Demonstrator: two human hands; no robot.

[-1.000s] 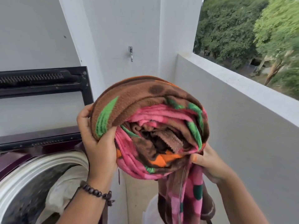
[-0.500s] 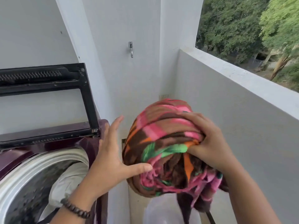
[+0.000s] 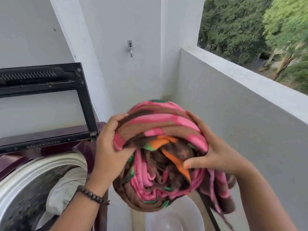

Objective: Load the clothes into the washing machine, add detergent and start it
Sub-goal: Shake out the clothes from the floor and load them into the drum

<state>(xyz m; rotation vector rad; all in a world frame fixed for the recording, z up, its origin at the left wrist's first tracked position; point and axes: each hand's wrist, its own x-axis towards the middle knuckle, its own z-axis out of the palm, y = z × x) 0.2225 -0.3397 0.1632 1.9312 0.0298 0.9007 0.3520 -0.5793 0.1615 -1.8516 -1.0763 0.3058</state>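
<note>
Sideways, both hands grip the rolled blanket [image 3: 160, 147], its open end toward the camera.

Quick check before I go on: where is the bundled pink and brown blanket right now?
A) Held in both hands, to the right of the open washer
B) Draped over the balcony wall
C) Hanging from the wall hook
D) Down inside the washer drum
A: the left hand and right hand grip the blanket beside the washer, whose lid stands raised.
</note>
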